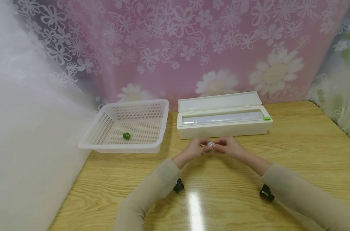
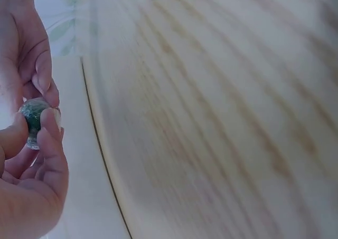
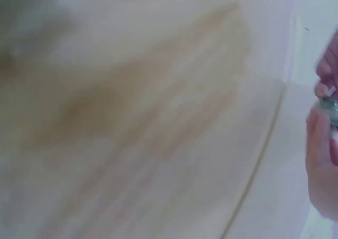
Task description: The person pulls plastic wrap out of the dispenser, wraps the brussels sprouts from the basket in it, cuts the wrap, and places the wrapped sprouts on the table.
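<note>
Between both hands, over the table in front of the long box, is a small round green thing wrapped in clear film (image 1: 211,144). My left hand (image 1: 196,148) pinches it from the left with thumb and fingers. From the other side, my right hand (image 1: 229,146) grips it with thumb and fingertips. Up close in the left wrist view, dark green shows through the shiny, crinkled wrap (image 2: 33,115). Fingers cover part of it, and the right wrist view catches only its edge. What is inside cannot be made out.
A white plastic basket (image 1: 123,146) stands at left with a small green lump (image 1: 126,136) in it. Behind the hands is a white cling film box (image 1: 224,131), lid (image 1: 218,101) raised, film roll (image 1: 224,118) inside, green slider (image 1: 266,118) at its right end. A floral curtain hangs behind.
</note>
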A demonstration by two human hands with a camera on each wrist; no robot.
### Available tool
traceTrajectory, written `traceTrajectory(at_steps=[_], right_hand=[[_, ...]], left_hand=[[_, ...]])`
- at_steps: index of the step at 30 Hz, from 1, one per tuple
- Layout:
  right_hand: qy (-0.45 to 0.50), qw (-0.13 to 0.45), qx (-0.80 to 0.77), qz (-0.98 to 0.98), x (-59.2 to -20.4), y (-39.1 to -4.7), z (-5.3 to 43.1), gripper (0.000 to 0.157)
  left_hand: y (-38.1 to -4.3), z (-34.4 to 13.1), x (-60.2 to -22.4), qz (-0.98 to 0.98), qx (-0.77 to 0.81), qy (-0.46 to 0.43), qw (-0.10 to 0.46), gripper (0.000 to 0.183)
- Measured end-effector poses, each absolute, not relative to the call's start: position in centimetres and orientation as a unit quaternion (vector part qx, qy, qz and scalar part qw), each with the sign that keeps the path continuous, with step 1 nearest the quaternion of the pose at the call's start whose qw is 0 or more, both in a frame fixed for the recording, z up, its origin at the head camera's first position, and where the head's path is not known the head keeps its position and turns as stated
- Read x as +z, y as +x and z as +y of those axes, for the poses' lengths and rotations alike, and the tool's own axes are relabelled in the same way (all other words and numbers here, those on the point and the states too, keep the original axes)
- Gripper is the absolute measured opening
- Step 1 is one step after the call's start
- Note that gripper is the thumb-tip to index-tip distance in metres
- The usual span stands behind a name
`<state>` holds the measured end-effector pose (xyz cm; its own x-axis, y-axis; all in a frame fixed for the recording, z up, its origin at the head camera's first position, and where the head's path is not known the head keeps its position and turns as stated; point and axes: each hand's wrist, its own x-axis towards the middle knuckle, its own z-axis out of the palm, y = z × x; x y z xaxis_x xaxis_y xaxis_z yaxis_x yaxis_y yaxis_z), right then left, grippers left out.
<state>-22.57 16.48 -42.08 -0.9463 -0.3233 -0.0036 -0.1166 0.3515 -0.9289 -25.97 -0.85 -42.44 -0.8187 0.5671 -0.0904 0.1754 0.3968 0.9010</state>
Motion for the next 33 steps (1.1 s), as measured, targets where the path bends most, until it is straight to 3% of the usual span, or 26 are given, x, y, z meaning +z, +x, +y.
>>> traceTrajectory(at_steps=[3, 8, 12, 16, 25, 33], right_hand=[[-0.190, 0.087, -0.515, 0.831, -41.6, -22.6, 16.8, 0.038], [-0.294, -0.026, -0.405, 0.865, -41.0, -22.7, 17.3, 0.051], [-0.351, -0.116, -0.336, 0.866, -40.9, -22.8, 17.4, 0.050], [-0.380, -0.162, -0.293, 0.862, -41.2, -22.8, 17.3, 0.048], [-0.409, -0.209, -0.266, 0.847, -41.7, -22.8, 17.3, 0.044], [-0.412, -0.208, -0.308, 0.832, -41.7, -22.8, 17.8, 0.043]], left_hand=[[-26.2, -1.1, -42.6, 0.798, 0.529, 0.209, 0.202, 0.027], [-26.4, -1.6, -42.4, 0.780, 0.560, 0.180, 0.213, 0.031], [-26.5, -2.0, -42.0, 0.761, 0.580, 0.175, 0.234, 0.028], [-26.3, -2.2, -41.6, 0.743, 0.592, 0.178, 0.256, 0.028], [-26.0, -1.9, -41.7, 0.726, 0.604, 0.185, 0.272, 0.031], [-26.0, -2.0, -42.0, 0.730, 0.601, 0.188, 0.265, 0.031]])
